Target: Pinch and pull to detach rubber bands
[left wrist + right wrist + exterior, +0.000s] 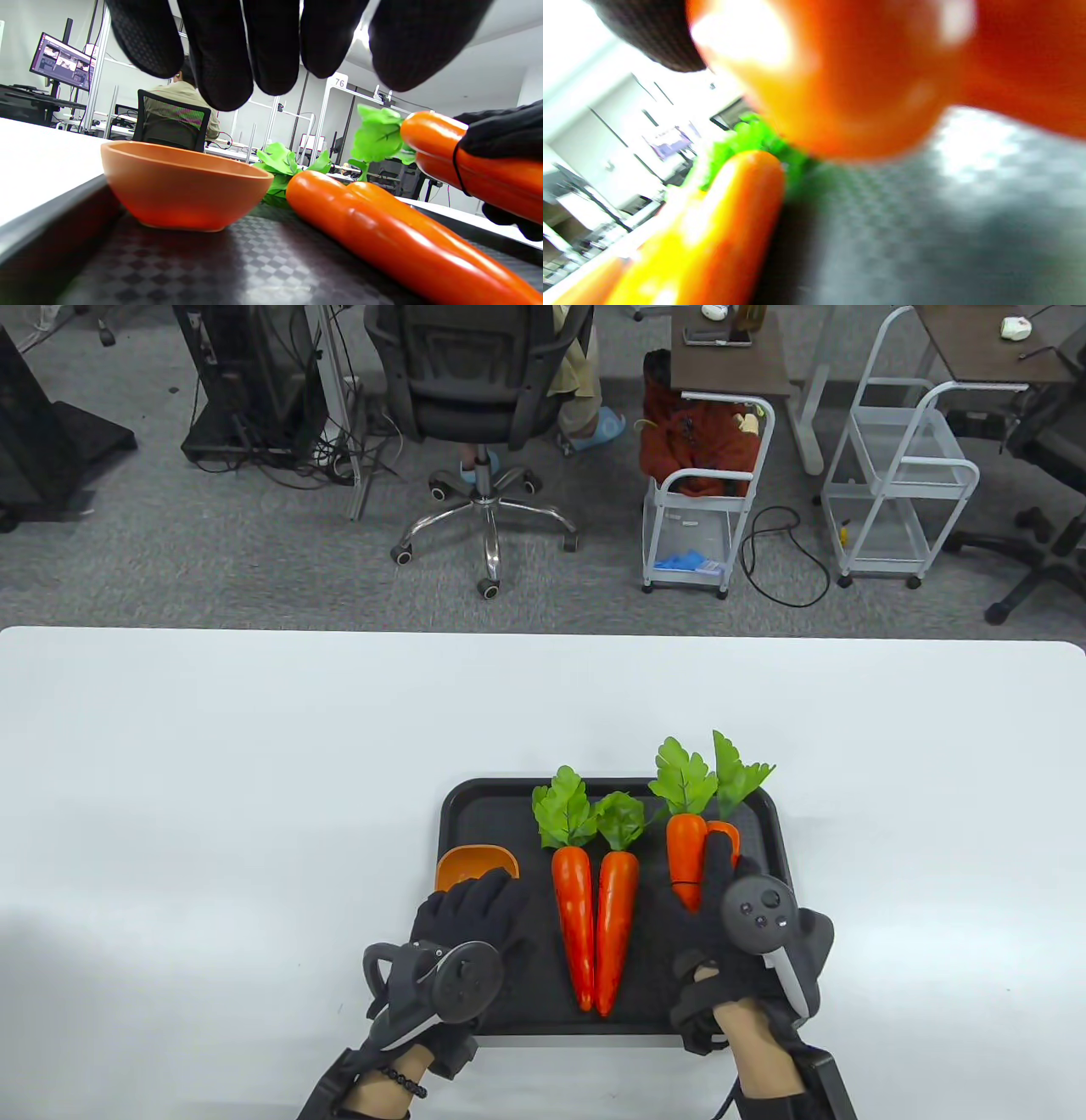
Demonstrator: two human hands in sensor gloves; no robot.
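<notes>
Orange banded carrots [687,853], leaves pointing away, lie lengthwise in right hand's [747,942] grip; left hand [462,933] hovers, fingers spread.

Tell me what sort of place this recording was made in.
Most likely an office or lab workspace. Beyond the white table stand a swivel office chair on grey carpet and white wheeled carts; the left wrist view shows a lit computer monitor on a desk.

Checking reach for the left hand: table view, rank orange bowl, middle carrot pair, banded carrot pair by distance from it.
From the left hand:
1. orange bowl, just beyond its fingertips, tray's left.
2. middle carrot pair, lying to its right.
3. banded carrot pair, tray's right, held by the right hand.
</notes>
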